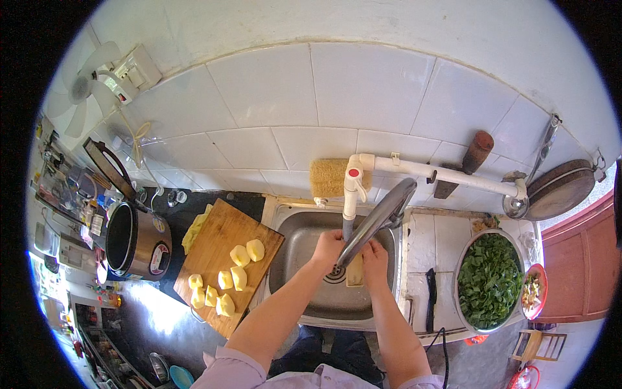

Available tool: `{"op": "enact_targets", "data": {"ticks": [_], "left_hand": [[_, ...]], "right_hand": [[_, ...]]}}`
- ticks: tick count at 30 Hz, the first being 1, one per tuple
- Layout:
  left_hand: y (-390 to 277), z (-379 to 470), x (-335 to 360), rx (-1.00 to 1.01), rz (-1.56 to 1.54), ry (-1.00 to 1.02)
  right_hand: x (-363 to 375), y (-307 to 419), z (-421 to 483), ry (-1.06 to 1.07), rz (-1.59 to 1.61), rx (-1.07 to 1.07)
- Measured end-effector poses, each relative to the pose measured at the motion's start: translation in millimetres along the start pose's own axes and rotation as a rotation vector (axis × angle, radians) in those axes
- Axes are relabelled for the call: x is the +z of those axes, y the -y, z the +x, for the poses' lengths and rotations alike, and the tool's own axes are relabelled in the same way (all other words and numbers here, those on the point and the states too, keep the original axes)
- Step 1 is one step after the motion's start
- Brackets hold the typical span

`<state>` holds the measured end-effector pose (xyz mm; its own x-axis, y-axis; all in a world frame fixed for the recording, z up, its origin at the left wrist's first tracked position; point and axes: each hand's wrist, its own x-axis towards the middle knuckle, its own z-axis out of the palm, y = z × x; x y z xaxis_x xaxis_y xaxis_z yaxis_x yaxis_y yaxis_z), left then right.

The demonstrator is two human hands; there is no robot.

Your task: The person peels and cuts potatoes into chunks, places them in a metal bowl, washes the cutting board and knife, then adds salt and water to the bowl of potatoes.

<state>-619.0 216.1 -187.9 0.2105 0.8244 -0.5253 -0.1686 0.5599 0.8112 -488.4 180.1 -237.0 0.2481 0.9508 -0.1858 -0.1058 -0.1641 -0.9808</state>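
Note:
My left hand (327, 249) is over the steel sink (301, 296), beside the grey nozzle (348, 228) of a white pipe tap (353, 194). Its fingertips are hidden. A long dark-grey metal piece (376, 221), perhaps a faucet spout, slants across the view above the basin and between my hands. My right hand (375, 260) is bent on its other side, close to a pale yellow rectangular piece (354, 273) of unclear kind. What either hand holds, if anything, is covered. Near the yellow piece, part of the drain (334, 276) shows.
Left of the sink, a wooden cutting board (262, 233) bears several peeled yellow pieces (239, 277), beside an open electric cooker (150, 248). On the right counter are a black-handled tool (430, 296) and a bowl of chopped greens (491, 282). A loofah (328, 179) hangs behind the tap.

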Motion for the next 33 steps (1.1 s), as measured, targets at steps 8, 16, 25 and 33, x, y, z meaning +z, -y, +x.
{"op": "enact_targets", "data": {"ticks": [8,16,25,33], "left_hand": [[12.6,-6.0,-13.3,0.099,-0.105,-0.047],[8.8,-12.5,11.9,0.032,-0.590,0.103],[7.7,-11.9,-32.9,-0.035,-0.271,0.139],[-69.7,-75.0,-64.4,0.182,0.091,-0.052]], "right_hand": [[22.3,7.4,1.4,0.193,0.489,0.279],[7.0,23.2,-18.3,0.324,0.580,0.140],[-2.8,10.7,-13.6,0.332,0.492,0.158],[4.4,23.1,9.7,0.507,0.453,0.132]]}}
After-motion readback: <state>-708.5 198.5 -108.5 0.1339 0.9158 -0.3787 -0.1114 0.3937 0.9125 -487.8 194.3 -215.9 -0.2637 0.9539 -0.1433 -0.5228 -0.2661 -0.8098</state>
